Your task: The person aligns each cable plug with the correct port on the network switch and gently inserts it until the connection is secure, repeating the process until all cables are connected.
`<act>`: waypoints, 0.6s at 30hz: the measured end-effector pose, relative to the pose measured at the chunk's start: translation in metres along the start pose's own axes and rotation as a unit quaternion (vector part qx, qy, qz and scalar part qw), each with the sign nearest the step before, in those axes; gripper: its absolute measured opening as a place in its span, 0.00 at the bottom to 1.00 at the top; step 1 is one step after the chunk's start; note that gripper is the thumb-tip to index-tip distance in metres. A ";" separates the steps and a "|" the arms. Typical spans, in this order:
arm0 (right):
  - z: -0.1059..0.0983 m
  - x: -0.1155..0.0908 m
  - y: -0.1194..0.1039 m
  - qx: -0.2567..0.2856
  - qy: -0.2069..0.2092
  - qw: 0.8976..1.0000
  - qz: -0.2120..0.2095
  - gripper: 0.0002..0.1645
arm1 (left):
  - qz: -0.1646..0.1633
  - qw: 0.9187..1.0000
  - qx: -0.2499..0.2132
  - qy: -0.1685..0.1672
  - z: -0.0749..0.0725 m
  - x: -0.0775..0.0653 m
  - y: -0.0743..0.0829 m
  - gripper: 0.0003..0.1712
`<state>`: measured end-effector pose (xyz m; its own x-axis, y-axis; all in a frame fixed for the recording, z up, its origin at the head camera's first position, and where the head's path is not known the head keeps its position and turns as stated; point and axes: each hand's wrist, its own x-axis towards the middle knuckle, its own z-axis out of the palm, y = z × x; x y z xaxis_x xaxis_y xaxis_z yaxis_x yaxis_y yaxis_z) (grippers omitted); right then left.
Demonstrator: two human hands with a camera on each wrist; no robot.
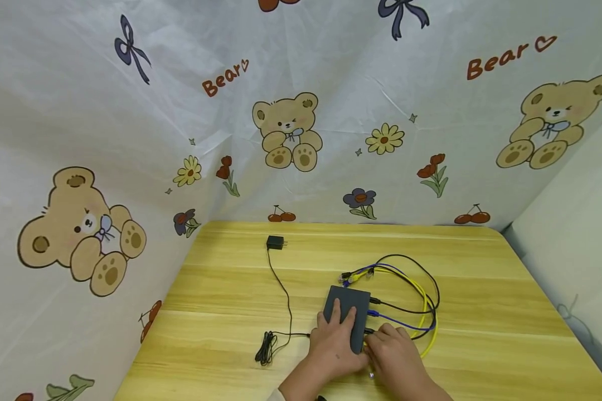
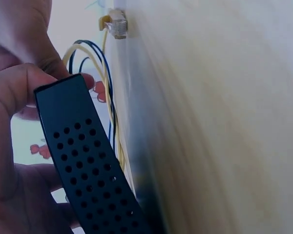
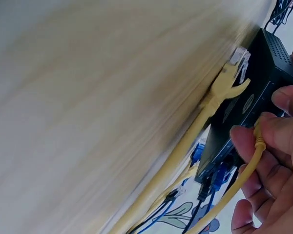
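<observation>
A dark flat box that looks like a network switch (image 1: 357, 296) lies on the table. My left hand (image 1: 333, 344) holds it, fingers spread over the top and thumb at its near right corner. The left wrist view shows its vented side (image 2: 90, 161). At the port side, my right hand (image 1: 397, 355) pinches a yellow network cable (image 3: 259, 142) just behind its plug; the plug's tip is hidden by the fingers. Black and blue cables (image 1: 374, 313) are plugged in farther along. A loose yellow network plug (image 3: 227, 83) lies close to the switch, below the right hand.
Other cable ends (image 1: 348, 277) lie behind the switch, their yellow, blue and black loops (image 1: 435, 301) spread to the right. A black power adapter (image 1: 275, 242) stands at the back left. Its bundled cord (image 1: 265, 350) lies left of my hands. A bear-print sheet (image 1: 331, 72) hangs behind the table (image 1: 506, 312).
</observation>
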<state>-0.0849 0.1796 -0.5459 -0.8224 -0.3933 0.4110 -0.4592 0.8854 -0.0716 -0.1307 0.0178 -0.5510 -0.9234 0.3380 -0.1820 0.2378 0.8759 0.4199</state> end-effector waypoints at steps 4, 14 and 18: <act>0.002 0.002 0.001 -0.008 0.000 1.000 -0.006 0.12 | 0.005 1.000 0.001 -0.007 -0.001 0.000 -0.001 0.55; 0.002 0.000 0.010 0.001 0.012 1.000 -0.001 0.09 | 0.036 0.998 0.001 -0.049 -0.004 -0.002 -0.010 0.63; -0.002 -0.002 0.011 0.017 0.029 0.999 -0.010 0.12 | 0.033 0.999 -0.013 -0.037 -0.004 -0.001 -0.010 0.61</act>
<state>-0.0875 0.1907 -0.5455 -0.7932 -0.3947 0.4638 -0.4871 0.8682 -0.0943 -0.1333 0.0070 -0.5520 -0.8807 0.4203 -0.2186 0.2886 0.8420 0.4558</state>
